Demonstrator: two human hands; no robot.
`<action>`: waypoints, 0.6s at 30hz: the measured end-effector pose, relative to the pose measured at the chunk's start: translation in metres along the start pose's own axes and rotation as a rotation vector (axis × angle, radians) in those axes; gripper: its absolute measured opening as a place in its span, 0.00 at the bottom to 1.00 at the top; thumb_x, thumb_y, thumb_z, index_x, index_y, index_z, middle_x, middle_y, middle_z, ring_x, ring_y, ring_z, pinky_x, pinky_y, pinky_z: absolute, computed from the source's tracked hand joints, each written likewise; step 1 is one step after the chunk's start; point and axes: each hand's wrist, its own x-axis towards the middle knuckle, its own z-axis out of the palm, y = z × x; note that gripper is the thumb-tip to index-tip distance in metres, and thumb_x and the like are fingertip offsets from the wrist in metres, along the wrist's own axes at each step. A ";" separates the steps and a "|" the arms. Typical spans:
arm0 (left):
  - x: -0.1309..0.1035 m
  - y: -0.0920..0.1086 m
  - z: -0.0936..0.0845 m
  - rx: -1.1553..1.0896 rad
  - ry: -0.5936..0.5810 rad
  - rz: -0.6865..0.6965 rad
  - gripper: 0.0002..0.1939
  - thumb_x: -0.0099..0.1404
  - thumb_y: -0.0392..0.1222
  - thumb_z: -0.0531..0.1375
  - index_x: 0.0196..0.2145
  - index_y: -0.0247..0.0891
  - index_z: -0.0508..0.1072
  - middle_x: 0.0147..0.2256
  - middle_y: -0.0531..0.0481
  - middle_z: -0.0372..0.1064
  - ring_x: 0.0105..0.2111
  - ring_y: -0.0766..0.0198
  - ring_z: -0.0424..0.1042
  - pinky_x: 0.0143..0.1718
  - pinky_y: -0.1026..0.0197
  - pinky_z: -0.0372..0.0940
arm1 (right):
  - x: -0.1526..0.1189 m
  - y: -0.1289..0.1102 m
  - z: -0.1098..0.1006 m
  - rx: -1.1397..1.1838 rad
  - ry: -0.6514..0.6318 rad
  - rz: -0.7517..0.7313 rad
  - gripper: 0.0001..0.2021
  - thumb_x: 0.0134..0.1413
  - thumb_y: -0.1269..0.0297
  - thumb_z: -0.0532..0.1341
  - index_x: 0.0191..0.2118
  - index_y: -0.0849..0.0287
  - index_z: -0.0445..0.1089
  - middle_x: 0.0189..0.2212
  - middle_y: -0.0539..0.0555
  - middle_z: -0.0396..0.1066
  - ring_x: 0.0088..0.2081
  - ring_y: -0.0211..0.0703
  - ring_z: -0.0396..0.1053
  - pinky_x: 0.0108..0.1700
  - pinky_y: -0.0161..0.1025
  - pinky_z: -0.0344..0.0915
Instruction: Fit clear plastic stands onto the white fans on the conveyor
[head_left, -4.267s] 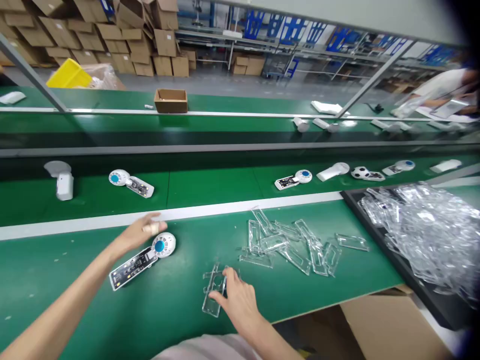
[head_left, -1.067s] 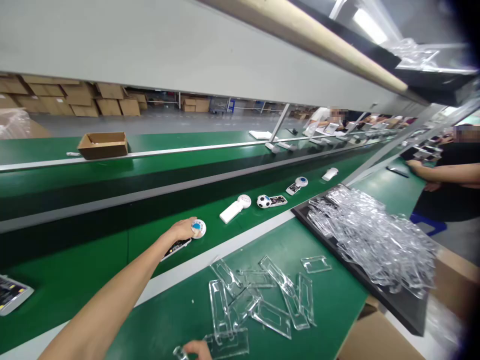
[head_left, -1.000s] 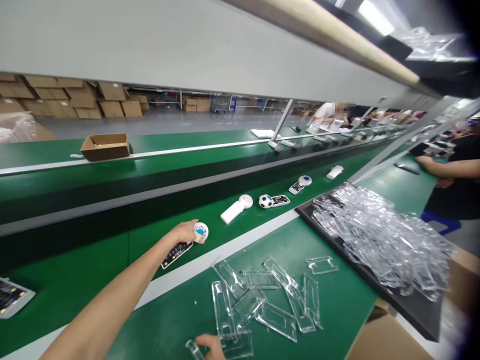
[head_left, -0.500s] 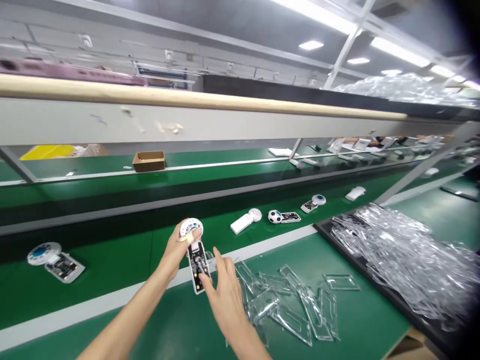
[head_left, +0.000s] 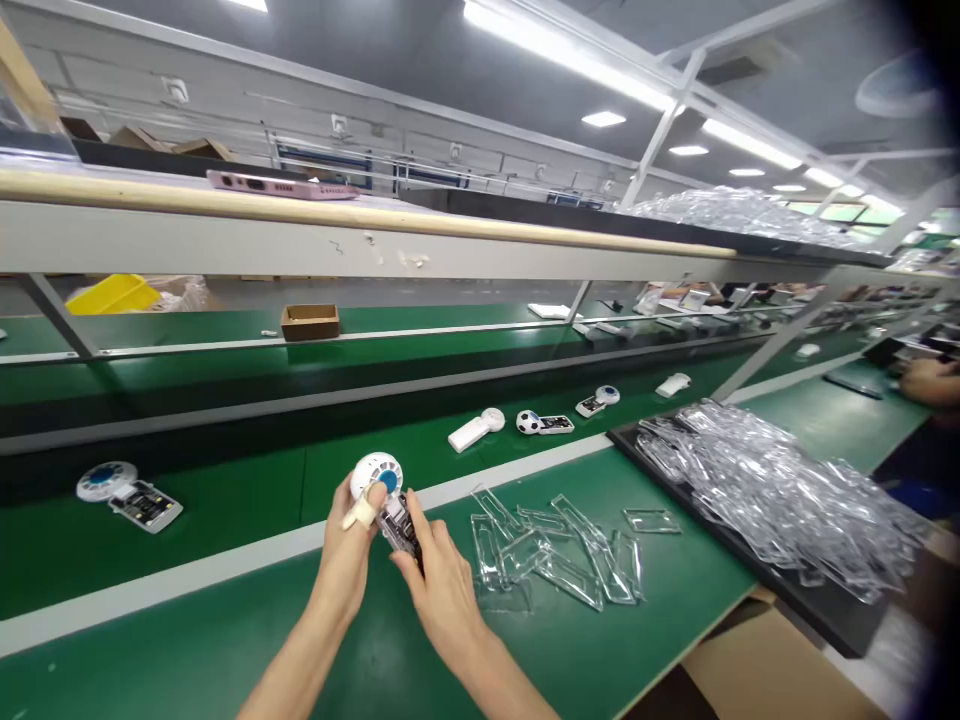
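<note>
My left hand [head_left: 349,545] grips a small white handheld fan [head_left: 376,472] by its round head, which has a blue centre; a cream wrap covers the thumb. The fan's lower body is open, with a dark circuit board inside. My right hand [head_left: 442,580] pinches that lower body from the right side, thumb and fingers around its edges. A clear edge shows along the body, seemingly a transparent cover, partly hidden by the fingers. Several clear plastic frames [head_left: 570,570] lie loose on the green bench [head_left: 360,660], just right of my right hand.
Beyond a white strip, the green belt carries an open fan [head_left: 146,505], a white fan [head_left: 474,431], a football-patterned fan [head_left: 529,422] and others. A black tray [head_left: 637,455] heaped with clear plastic pieces stands right. A shelf beam [head_left: 450,255] crosses ahead; another person's arm [head_left: 930,382] shows far right.
My right hand has closed onto the fan's lower body, where its fingers were spread before. The fan has turned so its body slants down to the right. The camera view has shifted.
</note>
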 end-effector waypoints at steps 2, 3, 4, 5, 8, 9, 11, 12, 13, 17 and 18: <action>-0.008 -0.008 -0.005 -0.031 -0.121 -0.129 0.29 0.51 0.54 0.66 0.48 0.36 0.69 0.45 0.42 0.70 0.45 0.55 0.70 0.44 0.57 0.64 | -0.003 0.000 -0.011 -0.012 0.008 -0.078 0.30 0.60 0.62 0.55 0.65 0.43 0.44 0.39 0.54 0.64 0.40 0.48 0.67 0.42 0.47 0.67; -0.012 -0.011 -0.005 -0.011 -0.151 -0.204 0.29 0.50 0.54 0.66 0.47 0.35 0.70 0.45 0.41 0.71 0.45 0.53 0.69 0.44 0.56 0.65 | -0.004 0.001 -0.017 -0.017 0.004 -0.111 0.29 0.59 0.61 0.57 0.64 0.43 0.47 0.40 0.54 0.64 0.41 0.49 0.66 0.44 0.48 0.66; -0.016 -0.014 -0.005 0.031 -0.149 -0.261 0.29 0.50 0.54 0.66 0.46 0.34 0.71 0.44 0.40 0.71 0.46 0.51 0.69 0.44 0.56 0.65 | -0.005 0.002 -0.021 -0.011 -0.010 -0.136 0.29 0.57 0.61 0.58 0.62 0.43 0.51 0.40 0.54 0.65 0.42 0.50 0.65 0.45 0.49 0.65; -0.019 -0.017 -0.004 0.083 -0.118 -0.278 0.29 0.49 0.54 0.66 0.46 0.34 0.71 0.45 0.40 0.71 0.46 0.50 0.69 0.43 0.56 0.66 | -0.005 0.003 -0.024 0.020 -0.030 -0.152 0.28 0.56 0.60 0.60 0.61 0.43 0.54 0.41 0.55 0.65 0.43 0.50 0.65 0.46 0.49 0.64; -0.026 -0.025 0.006 0.220 0.026 -0.123 0.28 0.49 0.56 0.66 0.45 0.38 0.71 0.48 0.43 0.69 0.49 0.49 0.68 0.42 0.56 0.66 | 0.003 0.012 -0.025 0.314 0.025 -0.021 0.20 0.59 0.60 0.53 0.57 0.49 0.60 0.40 0.54 0.67 0.43 0.46 0.66 0.46 0.44 0.63; -0.026 -0.030 0.011 0.254 0.053 -0.056 0.28 0.48 0.56 0.67 0.44 0.39 0.71 0.48 0.44 0.69 0.49 0.49 0.67 0.44 0.56 0.66 | 0.008 0.017 -0.023 0.440 0.087 0.091 0.17 0.61 0.60 0.49 0.53 0.53 0.64 0.38 0.53 0.68 0.41 0.44 0.67 0.44 0.41 0.64; -0.022 -0.042 0.021 0.296 0.085 0.037 0.28 0.43 0.57 0.68 0.38 0.39 0.73 0.43 0.45 0.72 0.46 0.49 0.69 0.46 0.54 0.65 | 0.020 0.030 -0.021 0.633 0.200 0.324 0.20 0.62 0.61 0.43 0.37 0.59 0.71 0.29 0.52 0.69 0.33 0.41 0.68 0.38 0.37 0.64; -0.019 -0.050 0.026 0.303 0.093 0.055 0.27 0.40 0.58 0.69 0.35 0.40 0.73 0.39 0.46 0.73 0.43 0.48 0.71 0.46 0.53 0.66 | 0.024 0.036 -0.021 0.687 0.234 0.392 0.22 0.62 0.60 0.42 0.27 0.59 0.70 0.24 0.51 0.68 0.29 0.40 0.67 0.35 0.36 0.63; -0.016 -0.058 0.030 0.301 0.096 0.061 0.27 0.37 0.58 0.70 0.32 0.40 0.73 0.35 0.46 0.74 0.41 0.48 0.72 0.46 0.51 0.66 | 0.028 0.043 -0.022 0.713 0.255 0.415 0.24 0.61 0.59 0.43 0.21 0.58 0.66 0.20 0.51 0.66 0.26 0.39 0.66 0.33 0.35 0.61; -0.013 -0.086 0.044 0.262 0.062 0.008 0.21 0.39 0.53 0.71 0.30 0.44 0.72 0.31 0.47 0.75 0.41 0.45 0.72 0.45 0.48 0.67 | 0.030 0.064 -0.031 0.713 0.305 0.363 0.25 0.61 0.58 0.43 0.15 0.57 0.60 0.15 0.50 0.63 0.22 0.38 0.63 0.30 0.35 0.59; -0.013 -0.089 0.047 0.257 0.056 -0.002 0.20 0.39 0.52 0.71 0.30 0.45 0.72 0.32 0.47 0.75 0.42 0.44 0.72 0.45 0.48 0.67 | 0.031 0.068 -0.033 0.695 0.301 0.357 0.26 0.62 0.58 0.42 0.15 0.57 0.60 0.15 0.50 0.63 0.22 0.38 0.63 0.29 0.34 0.59</action>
